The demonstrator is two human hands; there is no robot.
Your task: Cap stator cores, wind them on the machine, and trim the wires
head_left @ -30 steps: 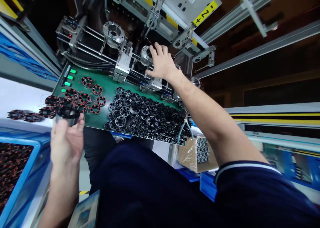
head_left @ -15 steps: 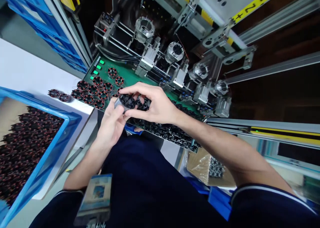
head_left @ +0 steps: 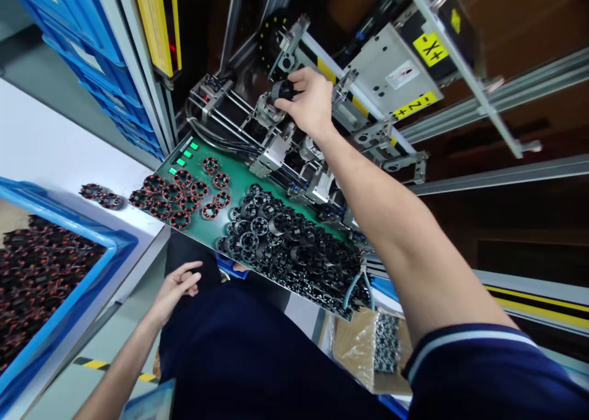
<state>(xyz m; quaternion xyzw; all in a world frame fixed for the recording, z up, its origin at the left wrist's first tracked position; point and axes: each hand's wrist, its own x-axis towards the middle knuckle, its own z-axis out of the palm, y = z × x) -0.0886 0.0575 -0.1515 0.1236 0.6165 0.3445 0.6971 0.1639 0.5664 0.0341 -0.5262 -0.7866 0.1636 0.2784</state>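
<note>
Find dark ring (head_left: 282, 90) at 12 o'clock, clamped between thumb & fingers of R hand (head_left: 314, 102), close over metal fixture (head_left: 265, 112); cannot tell if touching. Find L hand (head_left: 178, 286) at approx. 8 o'clock, off near edge of green table (head_left: 202, 231), w/ fingers loosely apart & nothing visibly held. Guard vs. poss. mis-seating, prob. from presenting dark ring tilted or off-centre. Guard also vs. drop, from too slight a pinch, & vs. knocking knuckles on adj. metal bracket (head_left: 291, 48). Cf. approx. 0.5 s earlier: held then in both hands above green table; now raised to metal fixture in R hand alone, w/ L hand lowered away.
</note>
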